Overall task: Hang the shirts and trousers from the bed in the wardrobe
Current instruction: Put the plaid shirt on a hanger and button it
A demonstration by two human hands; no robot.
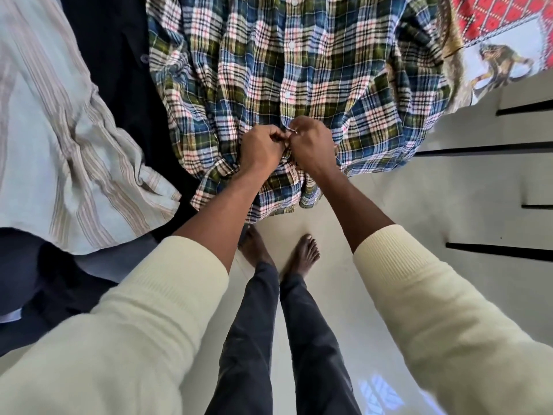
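Plaid shirt (299, 70) hanging buttoned, striped pale shirt (59, 130) just left of it

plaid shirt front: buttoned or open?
Buttoned along the visible placket: the plaid shirt shows white buttons fastened above the hands. Left hand and right hand pinch the placket; below them, cannot tell.

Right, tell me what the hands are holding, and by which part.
Both the left hand and right hand pinch the plaid shirt at its buttoned front strip, near the lower buttons, fingers curled.
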